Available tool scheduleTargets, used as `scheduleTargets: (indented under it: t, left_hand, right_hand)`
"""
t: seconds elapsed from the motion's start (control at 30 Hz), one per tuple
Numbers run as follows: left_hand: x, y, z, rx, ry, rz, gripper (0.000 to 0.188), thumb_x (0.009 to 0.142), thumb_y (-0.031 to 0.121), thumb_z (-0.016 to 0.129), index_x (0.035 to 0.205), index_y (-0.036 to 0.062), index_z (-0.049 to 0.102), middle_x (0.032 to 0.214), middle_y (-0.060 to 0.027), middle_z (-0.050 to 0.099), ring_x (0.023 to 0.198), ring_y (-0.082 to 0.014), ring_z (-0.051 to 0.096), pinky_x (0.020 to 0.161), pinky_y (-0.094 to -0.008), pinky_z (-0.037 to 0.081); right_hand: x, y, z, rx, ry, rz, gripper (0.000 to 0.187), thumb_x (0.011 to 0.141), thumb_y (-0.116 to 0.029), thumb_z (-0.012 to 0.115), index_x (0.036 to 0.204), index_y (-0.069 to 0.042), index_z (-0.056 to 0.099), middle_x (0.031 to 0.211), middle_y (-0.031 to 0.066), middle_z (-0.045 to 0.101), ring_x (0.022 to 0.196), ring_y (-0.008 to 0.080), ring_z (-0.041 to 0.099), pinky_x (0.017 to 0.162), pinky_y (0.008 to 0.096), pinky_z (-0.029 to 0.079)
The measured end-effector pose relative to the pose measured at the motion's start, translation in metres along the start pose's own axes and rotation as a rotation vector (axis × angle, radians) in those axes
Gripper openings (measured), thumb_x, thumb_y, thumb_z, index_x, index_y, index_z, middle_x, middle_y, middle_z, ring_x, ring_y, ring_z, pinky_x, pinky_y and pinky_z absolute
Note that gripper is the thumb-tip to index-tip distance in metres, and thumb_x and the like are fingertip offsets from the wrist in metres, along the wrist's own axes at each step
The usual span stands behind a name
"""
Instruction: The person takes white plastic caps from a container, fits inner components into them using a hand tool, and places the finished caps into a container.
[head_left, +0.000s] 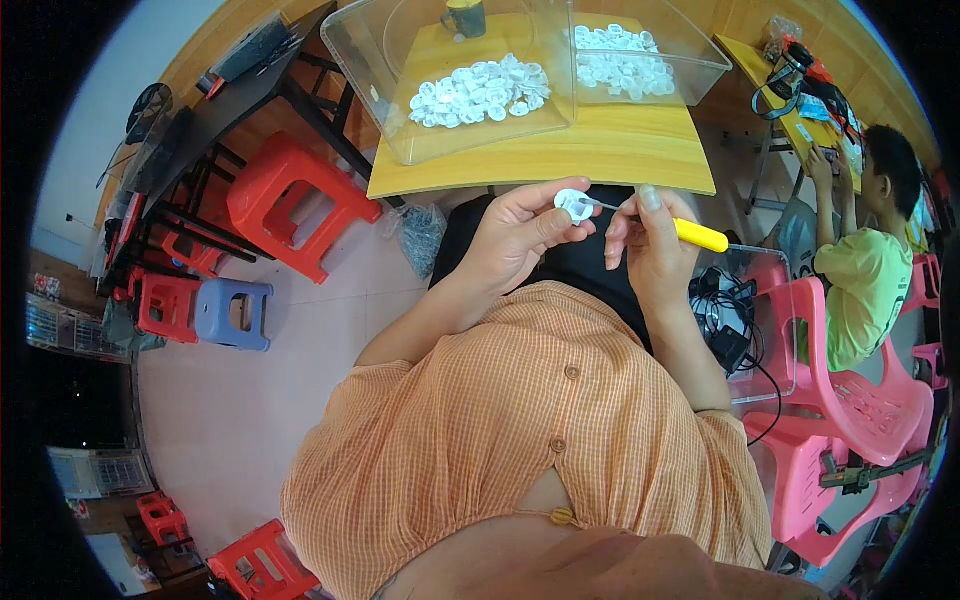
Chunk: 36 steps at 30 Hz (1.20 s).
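Note:
Above my lap, my left hand (520, 235) pinches a small round white plastic part (575, 205) between thumb and fingers, its hollow side showing. My right hand (655, 240) grips a slim hand tool with a yellow handle (702, 236) and a thin metal shaft. The shaft's tip reaches into or against the white part; its exact shape is hidden there. On the yellow table ahead, a clear plastic bin (440, 150) contains a pile of similar white parts (480, 92). More white parts (625, 65) lie in its right-hand section.
A dark mug (464, 18) stands at the table's back. Red stools (290, 200) and a blue stool (233, 312) are at left. On my right are a clear box with black cables (728, 320), a pink chair (850, 400) and a seated person in a green shirt (865, 290).

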<state>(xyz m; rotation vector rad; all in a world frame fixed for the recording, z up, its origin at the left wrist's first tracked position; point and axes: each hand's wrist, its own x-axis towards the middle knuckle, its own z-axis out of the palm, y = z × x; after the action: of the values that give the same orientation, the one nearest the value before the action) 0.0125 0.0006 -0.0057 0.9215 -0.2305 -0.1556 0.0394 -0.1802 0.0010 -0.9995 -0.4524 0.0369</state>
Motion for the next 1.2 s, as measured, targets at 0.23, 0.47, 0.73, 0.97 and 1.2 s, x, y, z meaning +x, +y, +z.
scheduleTargets:
  t: [0.23, 0.47, 0.73, 0.97, 1.2]
  left_hand:
    - [-0.0007, -0.0008, -0.0001, 0.034, 0.000, 0.025, 0.040, 0.089, 0.007, 0.063, 0.127, -0.0020, 0.053, 0.112, -0.0143, 0.064, 0.094, -0.0184, 0.065, 0.084, -0.0277, 0.054]
    - [-0.0014, -0.0007, 0.0013, 0.060, 0.025, 0.027, 0.039, 0.088, 0.005, 0.063, 0.125, -0.0027, 0.055, 0.110, -0.0144, 0.065, 0.092, -0.0177, 0.065, 0.084, -0.0273, 0.054]
    - [-0.0010, -0.0040, 0.0039, 0.099, 0.053, 0.047, 0.038, 0.088, 0.004, 0.063, 0.125, -0.0025, 0.055, 0.108, -0.0129, 0.065, 0.092, -0.0168, 0.064, 0.084, -0.0271, 0.053]
    - [-0.0022, -0.0087, 0.0053, 0.161, 0.084, 0.082, 0.037, 0.088, 0.002, 0.062, 0.124, -0.0029, 0.056, 0.108, -0.0122, 0.065, 0.093, -0.0152, 0.062, 0.087, -0.0275, 0.051]
    - [-0.0035, -0.0072, 0.0061, 0.199, 0.093, 0.129, 0.038, 0.089, 0.002, 0.062, 0.125, -0.0028, 0.054, 0.111, -0.0146, 0.064, 0.096, -0.0162, 0.062, 0.087, -0.0283, 0.051]
  right_hand:
    - [-0.0009, -0.0003, 0.0022, -0.001, 0.003, 0.026, 0.028, 0.096, -0.025, 0.053, 0.089, 0.001, 0.058, 0.068, 0.0112, 0.061, 0.052, 0.0152, 0.058, 0.043, 0.0244, 0.047]
    - [-0.0007, 0.0013, 0.0024, 0.008, 0.011, 0.017, 0.027, 0.096, -0.025, 0.053, 0.089, 0.001, 0.058, 0.068, 0.0109, 0.061, 0.052, 0.0149, 0.058, 0.043, 0.0245, 0.047]
    - [-0.0017, -0.0025, 0.0040, -0.103, 0.018, 0.015, 0.026, 0.096, -0.023, 0.054, 0.085, 0.000, 0.058, 0.065, 0.0078, 0.060, 0.049, 0.0116, 0.055, 0.043, 0.0235, 0.046]
    - [-0.0031, -0.0038, 0.0051, -0.167, 0.030, 0.002, 0.025, 0.096, -0.021, 0.054, 0.082, -0.001, 0.058, 0.064, 0.0061, 0.060, 0.048, 0.0096, 0.054, 0.043, 0.0219, 0.044]
    - [-0.0043, -0.0041, 0.0074, -0.170, 0.030, 0.033, 0.025, 0.096, -0.021, 0.054, 0.081, -0.002, 0.058, 0.062, 0.0054, 0.059, 0.047, 0.0092, 0.053, 0.042, 0.0216, 0.042]
